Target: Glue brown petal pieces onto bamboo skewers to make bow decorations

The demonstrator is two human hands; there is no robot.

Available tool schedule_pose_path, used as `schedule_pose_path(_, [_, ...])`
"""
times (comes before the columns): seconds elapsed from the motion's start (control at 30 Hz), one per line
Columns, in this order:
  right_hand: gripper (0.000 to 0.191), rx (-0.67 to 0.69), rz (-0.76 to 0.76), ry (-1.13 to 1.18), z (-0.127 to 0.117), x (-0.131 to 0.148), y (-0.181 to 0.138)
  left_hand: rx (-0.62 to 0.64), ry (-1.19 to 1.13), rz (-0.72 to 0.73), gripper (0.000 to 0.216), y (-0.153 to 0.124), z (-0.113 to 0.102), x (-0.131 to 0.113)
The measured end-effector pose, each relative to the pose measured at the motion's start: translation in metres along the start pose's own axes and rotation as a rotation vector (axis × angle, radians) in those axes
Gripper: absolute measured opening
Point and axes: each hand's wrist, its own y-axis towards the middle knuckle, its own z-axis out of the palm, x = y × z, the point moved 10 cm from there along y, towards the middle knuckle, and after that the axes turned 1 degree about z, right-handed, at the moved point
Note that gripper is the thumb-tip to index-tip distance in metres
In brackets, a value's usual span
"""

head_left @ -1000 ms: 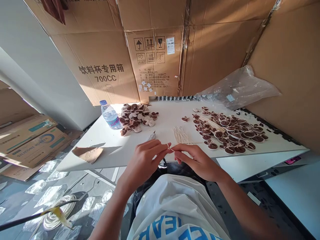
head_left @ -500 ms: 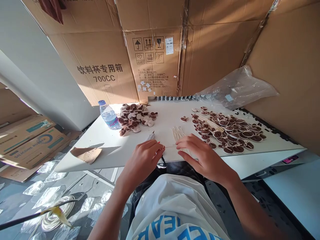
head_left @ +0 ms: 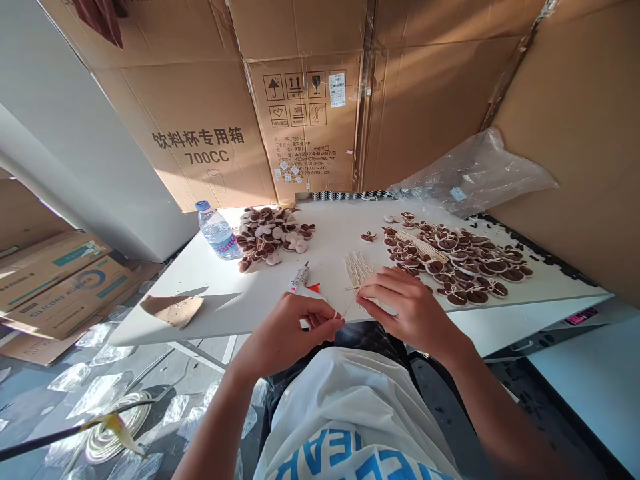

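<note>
Near the table's front edge, a thin cream cord (head_left: 349, 306) runs between my two hands. My left hand (head_left: 300, 327) pinches one end between thumb and forefinger. My right hand (head_left: 407, 305) has its thumb and fingers closed on the other end. Just behind my fingers lies a bundle of loose cream cords (head_left: 356, 265). A white glue gun (head_left: 299, 276) with a red part rests beyond my left hand. To the right spreads a heap of brown padded pieces with cream bows (head_left: 463, 260), with more cords among them.
A pile of brown and pale padded pieces (head_left: 270, 233) sits at the back left beside a water bottle (head_left: 219, 232). Cardboard walls (head_left: 305, 133) stand behind the table. A clear plastic bag (head_left: 480, 173) lies back right; a cardboard scrap (head_left: 175, 309) lies front left.
My left hand has dropped lower and turned, bringing its end of the cord down and leaving the glue gun more visible. My right hand has closed its fingers around the cord.
</note>
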Motion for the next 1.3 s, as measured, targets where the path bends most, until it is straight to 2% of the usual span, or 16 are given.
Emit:
schedule_pose_path(0.13, [0.013, -0.272, 0.125, 0.228, -0.008, -0.004, 0.0, 0.032, -0.098, 0.0, 0.028, -0.001, 0.008, -0.006])
schedule_pose_path(0.23, [0.014, -0.383, 0.254, 0.405, -0.006, -0.008, -0.003, -0.054, -0.064, 0.024, 0.025, 0.0, 0.005, -0.01])
schedule_pose_path(0.33, [0.012, -0.36, 0.367, 0.514, 0.004, -0.011, -0.005, -0.246, 0.097, 0.101, 0.027, -0.001, -0.007, -0.017])
schedule_pose_path(0.4, [0.014, -0.331, 0.435, 0.548, 0.01, -0.014, -0.007, -0.379, 0.24, 0.202, 0.029, -0.004, -0.013, -0.026])
schedule_pose_path(0.5, [0.014, -0.331, 0.484, 0.554, 0.015, -0.016, -0.008, -0.483, 0.476, 0.357, 0.028, -0.011, -0.008, -0.039])
schedule_pose_path(0.7, [0.012, -0.379, 0.516, 0.487, 0.018, -0.015, -0.011, -0.477, 0.859, 0.472, 0.022, -0.016, 0.018, -0.05])
schedule_pose_path(1.0, [0.012, -0.42, 0.614, 0.428, 0.014, -0.018, -0.018, -0.511, 1.045, 0.598, 0.026, -0.019, 0.032, -0.065])
schedule_pose_path(1.1, [0.02, -0.388, 0.699, 0.516, 0.022, -0.027, -0.022, -0.499, 1.023, 0.622, 0.022, -0.019, 0.036, -0.068])
schedule_pose_path(1.2, [0.031, -0.292, 0.767, 0.721, 0.038, -0.035, -0.025, -0.468, 0.989, 0.638, 0.023, -0.018, 0.04, -0.07])
schedule_pose_path(1.3, [0.029, -0.239, 0.776, 0.877, 0.046, -0.038, -0.026, -0.441, 0.908, 0.633, 0.02, -0.017, 0.04, -0.07])
